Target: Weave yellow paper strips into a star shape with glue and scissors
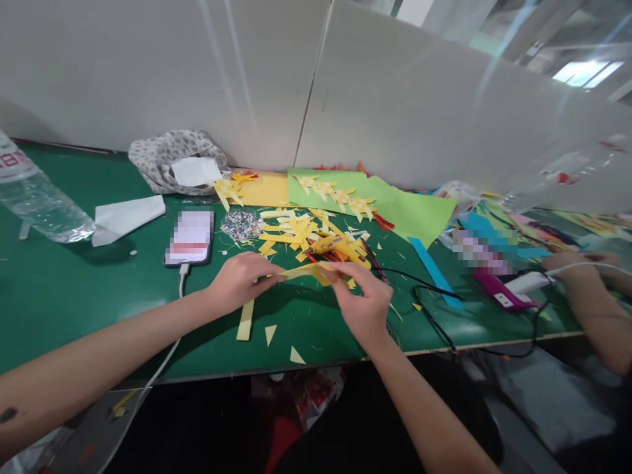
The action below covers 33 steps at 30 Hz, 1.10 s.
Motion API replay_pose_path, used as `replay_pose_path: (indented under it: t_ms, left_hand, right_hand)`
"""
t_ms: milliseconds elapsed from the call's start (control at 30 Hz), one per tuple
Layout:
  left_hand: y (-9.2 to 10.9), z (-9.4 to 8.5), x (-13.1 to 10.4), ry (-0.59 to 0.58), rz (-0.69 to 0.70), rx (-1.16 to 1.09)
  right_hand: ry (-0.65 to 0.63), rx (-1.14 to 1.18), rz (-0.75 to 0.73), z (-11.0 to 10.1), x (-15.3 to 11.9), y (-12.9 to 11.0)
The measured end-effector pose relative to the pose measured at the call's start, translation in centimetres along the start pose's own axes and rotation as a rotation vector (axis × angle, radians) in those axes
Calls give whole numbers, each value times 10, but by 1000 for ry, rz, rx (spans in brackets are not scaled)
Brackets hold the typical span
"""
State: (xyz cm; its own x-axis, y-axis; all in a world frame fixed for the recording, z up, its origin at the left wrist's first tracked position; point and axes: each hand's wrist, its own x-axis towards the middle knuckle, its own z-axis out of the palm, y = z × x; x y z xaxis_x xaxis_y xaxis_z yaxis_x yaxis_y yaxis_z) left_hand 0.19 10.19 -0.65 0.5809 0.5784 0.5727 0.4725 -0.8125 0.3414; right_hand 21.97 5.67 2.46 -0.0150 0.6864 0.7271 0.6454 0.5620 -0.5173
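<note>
Between my two hands a folded yellow paper strip (301, 269) is held above the green table. My left hand (243, 280) pinches its left end, and my right hand (364, 299) pinches the right end, covering part of it. Just behind the strip lies a yellow glue gun (340, 247) with a black cable. A heap of cut yellow paper strips (291, 227) spreads behind my hands. Below my left hand are a loose pale yellow strip (245, 320) and small paper triangles (270, 335). Woven yellow paper pieces (338, 193) rest on green sheets (409, 204).
A phone (189, 237) with a white cable lies left, near a tissue (129, 218) and a water bottle (39, 197). A round dish of beads (241, 225) and a patterned cloth bag (172, 155) stand behind. At right are a blue strip (434, 271) and another person's hands (575, 266).
</note>
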Motion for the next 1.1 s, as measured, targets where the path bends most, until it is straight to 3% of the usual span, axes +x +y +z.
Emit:
replay_pose_path:
  t_ms: [100,167,300,467,767,900,1100]
  left_hand:
    - [-2,-1,0,20,-98,-43]
    - [-1,-3,2,18,-170,-82]
    - [2,-6,4,23,-258,-129]
    - [4,-5,3,45,-153,-87]
    - [-1,0,0,30,-65,0]
    - [1,-1,-1,16,-127,-19]
    - [14,-12,6,-6,-401,-320]
  right_hand:
    - [246,154,322,-2,6,7]
    - [355,313,456,-2,10,11]
    - [392,590,624,0,14,17]
    - [475,725,719,-1,16,22]
    - [631,714,797,-11,17,39]
    - [523,715,762,-10,19,37]
    - [52,771,829,9,8,13]
